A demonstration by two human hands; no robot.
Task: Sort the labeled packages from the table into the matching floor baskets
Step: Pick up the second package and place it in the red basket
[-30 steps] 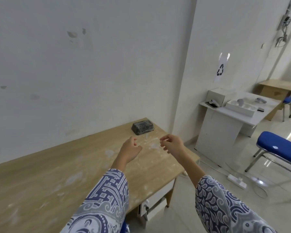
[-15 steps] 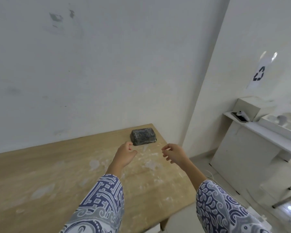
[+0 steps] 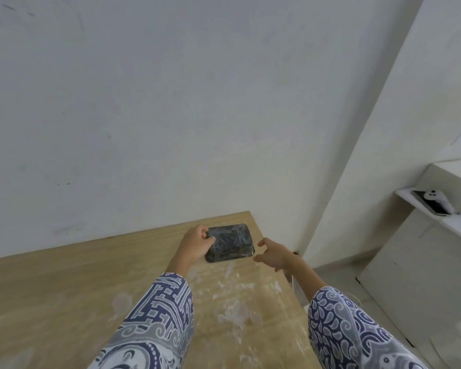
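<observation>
A dark, plastic-wrapped rectangular package point(image 3: 230, 242) lies on the wooden table point(image 3: 64, 288) near its far right corner, close to the wall. My left hand point(image 3: 194, 242) grips the package's left end, thumb on top. My right hand point(image 3: 273, 253) hovers just right of the package with fingers spread, a small gap away from it. No label on the package is readable. No floor baskets are in view.
The white wall point(image 3: 171, 102) runs right behind the table. The table's right edge drops off beside my right arm. A white desk point(image 3: 437, 222) stands to the right with a white controller point(image 3: 437, 199) and a white box on it. Pale smears mark the tabletop.
Both hands have reached forward to the package. My left hand has closed on its left end and my right hand has come up beside its right end. The view has moved nearer.
</observation>
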